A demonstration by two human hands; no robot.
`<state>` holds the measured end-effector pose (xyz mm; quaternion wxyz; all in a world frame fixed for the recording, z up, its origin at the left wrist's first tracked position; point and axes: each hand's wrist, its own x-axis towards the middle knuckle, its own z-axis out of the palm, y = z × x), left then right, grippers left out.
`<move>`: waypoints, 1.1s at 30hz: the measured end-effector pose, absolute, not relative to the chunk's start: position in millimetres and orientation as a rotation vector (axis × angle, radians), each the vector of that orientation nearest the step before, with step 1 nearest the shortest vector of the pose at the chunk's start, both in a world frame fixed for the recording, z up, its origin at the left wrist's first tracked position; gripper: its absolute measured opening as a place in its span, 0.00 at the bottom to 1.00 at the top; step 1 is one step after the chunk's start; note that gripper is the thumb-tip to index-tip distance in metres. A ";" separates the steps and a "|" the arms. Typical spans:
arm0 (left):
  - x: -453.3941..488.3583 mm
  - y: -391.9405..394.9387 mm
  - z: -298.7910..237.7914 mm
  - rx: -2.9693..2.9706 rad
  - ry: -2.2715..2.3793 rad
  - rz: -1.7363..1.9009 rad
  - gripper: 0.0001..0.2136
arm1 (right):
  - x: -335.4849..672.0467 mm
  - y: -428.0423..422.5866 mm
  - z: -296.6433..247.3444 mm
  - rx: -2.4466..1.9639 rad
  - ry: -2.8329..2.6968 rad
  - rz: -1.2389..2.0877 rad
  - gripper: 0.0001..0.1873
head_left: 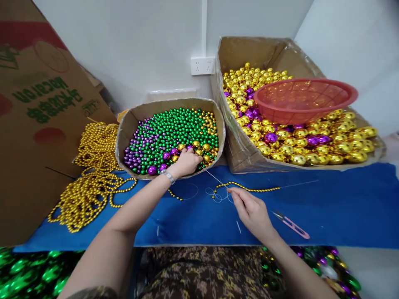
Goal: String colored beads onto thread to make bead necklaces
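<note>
My left hand (187,162), with a wristwatch (169,176) on its wrist, reaches into a cut-down cardboard box (120,143). Its fingers are curled among large gold and purple beads (166,156); the fingertips are partly hidden, so what they pinch is unclear. Smaller green beads (174,124) and purple beads (137,143) fill the rest. Closed in a pinch, my right hand (252,211) holds a long thin needle (215,178) pointing toward the box. Loops of clear thread (218,197) lie beside that hand, near a short string of gold beads (249,189).
Pink-handled thread snips (293,226) lie on the blue cloth (343,207). Gold bead strands (90,195) are heaped at left by a tall carton (37,124). A larger box (240,158) of gold and purple beads, with a red plastic basket (305,99) on top, stands at right.
</note>
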<state>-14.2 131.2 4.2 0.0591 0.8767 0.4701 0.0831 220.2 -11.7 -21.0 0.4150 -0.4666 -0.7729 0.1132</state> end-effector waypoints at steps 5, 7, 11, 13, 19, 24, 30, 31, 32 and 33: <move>-26.7 104.8 18.4 1.722 1.204 1.086 0.08 | 218.4 -14.4 -21.7 -1.168 -1.913 0.264 0.10; -28.3 88.4 20.3 1.283 1.051 1.195 0.09 | 215.5 -15.4 -22.3 -1.165 -1.925 0.261 0.10; -25.9 64.0 16.0 0.846 0.876 1.178 0.10 | 209.5 -16.0 -21.8 -1.165 -1.970 0.239 0.10; -23.8 58.1 13.0 0.756 0.842 1.190 0.10 | 208.1 -16.0 -21.4 -1.163 -1.995 0.233 0.10; -20.5 51.5 8.6 0.633 0.790 1.169 0.10 | 207.3 -17.3 -21.9 -1.189 -2.020 0.233 0.12; -21.3 49.2 7.0 0.684 0.818 1.153 0.09 | 206.9 -17.2 -24.8 -1.218 -2.036 0.243 0.13; -14.1 32.0 2.0 1.052 1.002 1.234 0.11 | 202.9 -16.6 -30.1 -1.214 -2.083 0.108 0.12; -13.6 28.7 1.3 1.122 1.004 1.184 0.12 | 202.1 -17.1 -29.6 -1.206 -2.072 0.142 0.12; -14.1 26.5 1.3 1.176 0.990 1.114 0.13 | 201.7 -17.7 -28.7 -1.194 -2.054 0.198 0.12; -15.9 26.1 2.0 1.224 0.974 1.049 0.14 | 201.8 -18.3 -27.5 -1.182 -2.030 0.259 0.12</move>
